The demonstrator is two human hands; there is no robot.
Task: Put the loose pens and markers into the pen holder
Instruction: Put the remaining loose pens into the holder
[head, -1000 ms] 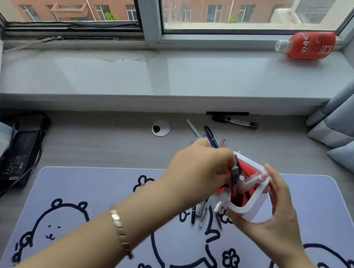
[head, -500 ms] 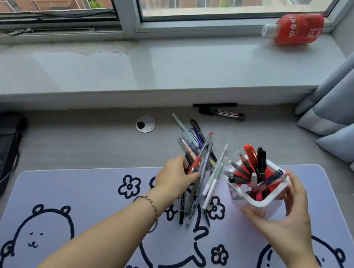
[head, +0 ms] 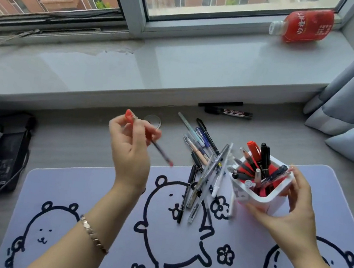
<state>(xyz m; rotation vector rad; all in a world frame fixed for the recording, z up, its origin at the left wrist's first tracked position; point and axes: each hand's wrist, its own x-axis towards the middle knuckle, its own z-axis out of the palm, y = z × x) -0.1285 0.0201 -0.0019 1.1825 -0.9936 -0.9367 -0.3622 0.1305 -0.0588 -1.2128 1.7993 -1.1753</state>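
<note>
Grey desk [head: 79, 143] under a window sill, cartoon-bear mat [head: 95, 190] along its near edge.

Change: half a second ago your left hand [head: 130, 150] was down in the pile of loose pens [head: 204, 178]. It's now lifted clear, over the desk just past the mat's far edge and left of the pile. It pinches one red-capped pen [head: 160, 152] near the capped end, other fingers loosely curled. The tip slopes down-right and is motion-blurred.

Your right hand [head: 292, 209] hasn't moved off the pen holder [head: 260, 200]. Fingers wrap its right and near sides, and it's tilted toward the pile near the mat's far right corner. Can't tell if its base touches the mat. It's already crowded with pens.

Meaning: one more pen is picked and in transit, and I'd guess it goes in the holder next. Aim for a gap, since that mouth looks tight.

Still left:
- The pile straddling the mat's far edge, just left of the holder.
- The whiteboard marker [head: 229, 112] and thin black pen [head: 220, 103] at the desk's far edge, against the sill.

Roughly mid-task.
</note>
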